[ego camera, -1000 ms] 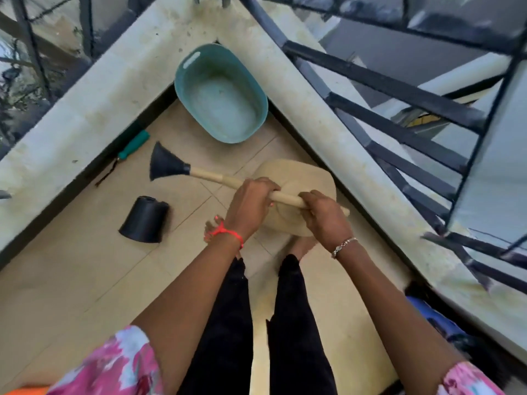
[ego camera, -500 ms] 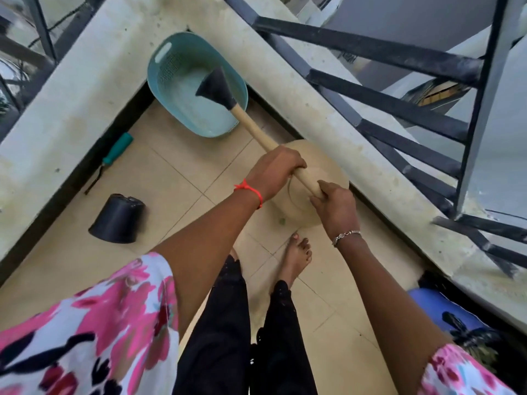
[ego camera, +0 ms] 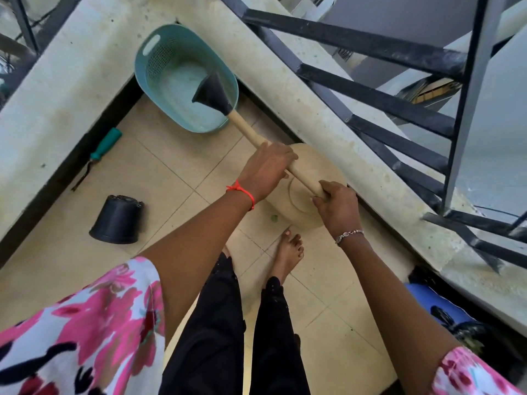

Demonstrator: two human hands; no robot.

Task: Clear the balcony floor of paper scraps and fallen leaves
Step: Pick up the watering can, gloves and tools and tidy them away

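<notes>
I hold a broom by its pale wooden handle (ego camera: 248, 131) with both hands. My left hand (ego camera: 263, 169) grips the handle higher up, and my right hand (ego camera: 338, 205) grips its near end. The black bristle head (ego camera: 211, 94) points away from me and hangs over the inside of a teal plastic basket (ego camera: 154, 69) in the balcony corner. A small green leaf scrap (ego camera: 274, 217) lies on the tile by my foot. Under my hands stands a beige round pot (ego camera: 328, 169), partly hidden.
A black plastic pot (ego camera: 118, 219) lies overturned on the tiles at left. A teal-handled hand tool (ego camera: 98, 155) lies against the low wall (ego camera: 57, 89). Black metal railing (ego camera: 385, 104) tops the wall on the right. A blue object (ego camera: 433, 302) sits at lower right.
The broom swung from pointing left over the floor to pointing up and away, so its head now hangs over the teal basket. Both hands kept their grip.
</notes>
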